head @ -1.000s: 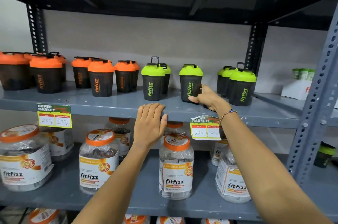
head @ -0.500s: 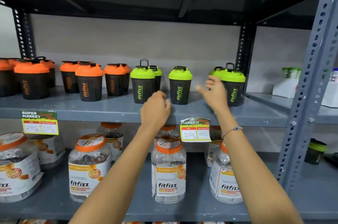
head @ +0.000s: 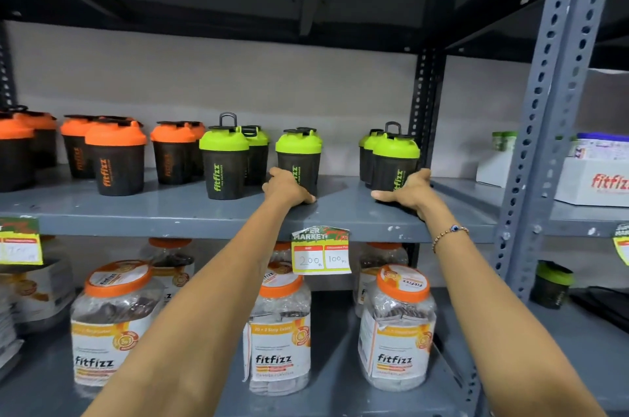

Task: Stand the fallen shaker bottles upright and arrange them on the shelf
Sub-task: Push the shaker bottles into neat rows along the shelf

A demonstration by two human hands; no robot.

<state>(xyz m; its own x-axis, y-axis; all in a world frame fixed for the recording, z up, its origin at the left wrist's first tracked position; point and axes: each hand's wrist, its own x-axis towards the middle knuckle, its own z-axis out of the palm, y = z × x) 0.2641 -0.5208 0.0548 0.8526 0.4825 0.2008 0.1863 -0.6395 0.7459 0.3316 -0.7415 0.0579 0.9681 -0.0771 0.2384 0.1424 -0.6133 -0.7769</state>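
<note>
Nearest, at 6 o'clock, clear ribbed plastic jars [head: 280, 335] with orange lids and paper labels stand on the lower shelf. Above them, a yellow paper price tag [head: 321, 253] hangs curled from the painted grey metal shelf [head: 170, 212], whose front edge is chipped.

Both bare forearms reach up onto that shelf. The left hand [head: 287, 187], near the centre, is wrapped around the base of the middle green-lidded shaker [head: 299, 158], a tapered dark translucent cup with a glossy domed lid, standing upright. The right hand [head: 406, 192], at 3 o'clock from it and with a beaded bracelet [head: 449, 235] on the wrist, is spread against the base of the right green-lidded shaker [head: 394, 161], thumb stretched along the shelf; whether it fully grips, I cannot tell.

Half a second ago the left hand sat curled on the shelf edge, and the right hung open in the air.

Farther, toward 9 o'clock, orange-lidded shakers [head: 115, 158] stand upright in pairs.
</note>
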